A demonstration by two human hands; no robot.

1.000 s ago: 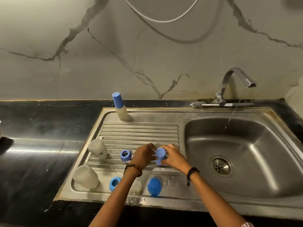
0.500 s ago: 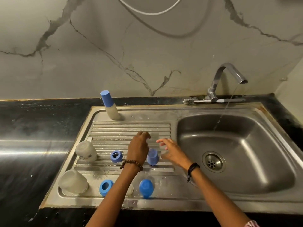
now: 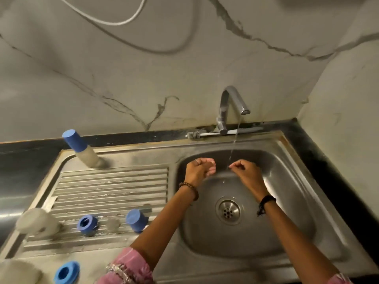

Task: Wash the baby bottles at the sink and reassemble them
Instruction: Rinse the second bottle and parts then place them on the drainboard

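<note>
Both my hands are over the sink basin (image 3: 291, 201), on either side of the thin water stream (image 3: 233, 146) from the tap (image 3: 227, 105). My left hand (image 3: 200, 169) and my right hand (image 3: 247, 171) have loosely curled fingers and hold nothing. On the ribbed drainboard (image 3: 110, 187) stand a blue cap (image 3: 135, 219), a blue ring (image 3: 87, 224) and a clear nipple (image 3: 112, 224). An upturned clear bottle body (image 3: 37, 222) sits at its left. An assembled bottle (image 3: 86, 150) with a blue cap stands at the back.
A second blue ring (image 3: 66, 272) and another clear bottle body (image 3: 16, 271) lie at the near left corner. A bottle brush (image 3: 221, 133) lies along the ledge behind the tap. The drain (image 3: 227, 210) is in the basin's middle. Black counter surrounds the sink.
My hands let go of the blue cap, left it standing on the drainboard, and moved right into the basin beside the running water. The view shifted right and closer.
</note>
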